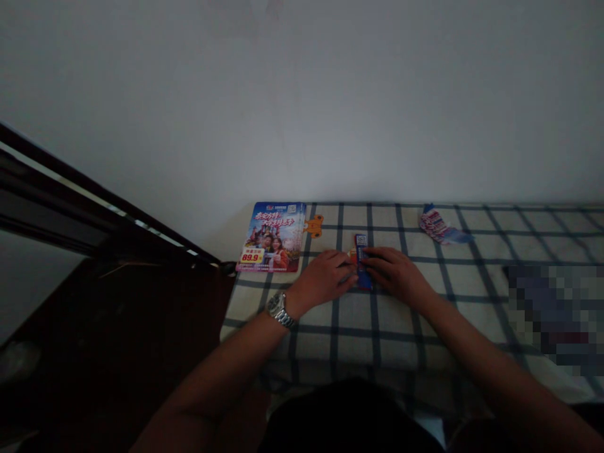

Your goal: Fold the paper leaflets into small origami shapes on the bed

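Note:
A narrow folded leaflet (362,261), blue with a QR code at its far end, lies on the checked cloth in front of me. My left hand (325,277), with a metal watch on the wrist, has its fingers together on the leaflet's left edge. From the other side, the bent fingers of my right hand (394,272) press on its right edge. Both sets of fingertips cover part of the leaflet. To the left of my hands is a stack of printed flyers (271,239), blue and pink, with a price label.
An orange bear-shaped piece (313,226) lies beside the flyers. Farther right sits a bundle of folded paper pieces (438,226). A blurred-out item (557,314) is at the right edge. The checked tablecloth (311,336) meets a white wall; dark floor shows at left.

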Tool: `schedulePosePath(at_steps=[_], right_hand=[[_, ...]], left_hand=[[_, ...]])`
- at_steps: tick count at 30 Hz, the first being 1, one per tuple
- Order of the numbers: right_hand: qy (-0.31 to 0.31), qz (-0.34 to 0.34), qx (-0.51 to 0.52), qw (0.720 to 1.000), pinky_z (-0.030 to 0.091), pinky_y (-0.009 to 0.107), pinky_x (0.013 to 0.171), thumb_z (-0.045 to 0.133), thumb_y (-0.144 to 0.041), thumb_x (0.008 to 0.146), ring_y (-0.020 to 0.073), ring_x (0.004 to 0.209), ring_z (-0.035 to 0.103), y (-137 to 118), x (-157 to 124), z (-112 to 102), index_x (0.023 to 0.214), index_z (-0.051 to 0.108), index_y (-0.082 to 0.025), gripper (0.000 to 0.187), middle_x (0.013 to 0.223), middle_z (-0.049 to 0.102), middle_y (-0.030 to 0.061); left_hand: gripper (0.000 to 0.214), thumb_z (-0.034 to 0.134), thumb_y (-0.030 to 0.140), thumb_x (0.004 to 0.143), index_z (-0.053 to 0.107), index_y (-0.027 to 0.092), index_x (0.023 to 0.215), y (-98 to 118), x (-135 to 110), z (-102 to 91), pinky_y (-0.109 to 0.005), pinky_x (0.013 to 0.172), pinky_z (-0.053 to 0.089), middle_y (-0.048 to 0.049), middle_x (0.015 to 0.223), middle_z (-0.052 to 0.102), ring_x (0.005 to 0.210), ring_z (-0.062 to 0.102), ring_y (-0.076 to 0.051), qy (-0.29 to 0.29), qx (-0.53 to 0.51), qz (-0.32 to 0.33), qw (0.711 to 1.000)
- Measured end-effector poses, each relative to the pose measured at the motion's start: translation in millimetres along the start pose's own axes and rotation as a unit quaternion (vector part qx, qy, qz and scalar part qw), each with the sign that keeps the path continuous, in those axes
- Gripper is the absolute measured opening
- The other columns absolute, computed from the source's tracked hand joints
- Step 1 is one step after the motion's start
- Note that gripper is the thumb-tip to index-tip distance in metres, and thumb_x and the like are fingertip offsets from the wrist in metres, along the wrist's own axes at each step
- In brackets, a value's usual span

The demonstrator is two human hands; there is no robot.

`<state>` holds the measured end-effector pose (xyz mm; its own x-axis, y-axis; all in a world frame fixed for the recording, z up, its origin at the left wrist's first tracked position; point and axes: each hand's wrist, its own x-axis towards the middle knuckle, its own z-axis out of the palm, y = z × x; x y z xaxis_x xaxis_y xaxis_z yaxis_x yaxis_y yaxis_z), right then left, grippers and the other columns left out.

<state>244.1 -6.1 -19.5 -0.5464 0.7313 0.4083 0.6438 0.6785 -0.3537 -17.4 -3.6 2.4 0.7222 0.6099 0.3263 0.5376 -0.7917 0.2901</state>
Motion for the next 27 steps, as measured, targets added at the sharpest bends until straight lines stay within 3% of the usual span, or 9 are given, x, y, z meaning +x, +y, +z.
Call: schedulePosePath(at_steps=[5,16,27], right_hand=[[0.008,-0.007,-0.006,1.0,0.058,0.055,0.102,0.061,-0.027,0.101,0.0309,0.121,0.068,1.0,-0.5,1.6,0.125,0.073,-0.028,0.027,0.136,0.07,0.0103],[0.016,-0.014,-0.011,1.0,0.057,0.055,0.104,0.061,-0.026,0.102,0.0307,0.122,0.066,-0.4,-1.8,3.2,0.126,0.072,-0.027,0.026,0.137,0.07,0.0099],[0.005,-0.009,0.0,1.0,0.056,0.054,0.105,0.059,-0.025,0.102,0.0296,0.12,0.066,-1.0,3.6,-0.8,0.126,0.071,-0.025,0.027,0.133,0.071,0.0105]], left_hand=[[0.027,0.055,0.037,0.106,0.074,0.021,0.116,0.5,0.0,-0.9,-0.045,0.104,0.053,-0.0087,0.124,0.067,0.116,0.062,-0.025,0.003,0.007,-0.007,1.0],[0.033,0.054,0.04,0.106,0.067,0.026,0.133,0.6,-1.3,0.7,-0.042,0.096,0.055,-0.0079,0.126,0.066,0.112,0.064,-0.024,-0.007,0.029,0.001,1.0],[0.034,0.054,0.04,0.106,0.064,0.023,0.134,8.5,1.4,-1.9,-0.043,0.099,0.053,-0.0082,0.14,0.061,0.117,0.059,-0.026,-0.032,0.063,0.006,0.998]])
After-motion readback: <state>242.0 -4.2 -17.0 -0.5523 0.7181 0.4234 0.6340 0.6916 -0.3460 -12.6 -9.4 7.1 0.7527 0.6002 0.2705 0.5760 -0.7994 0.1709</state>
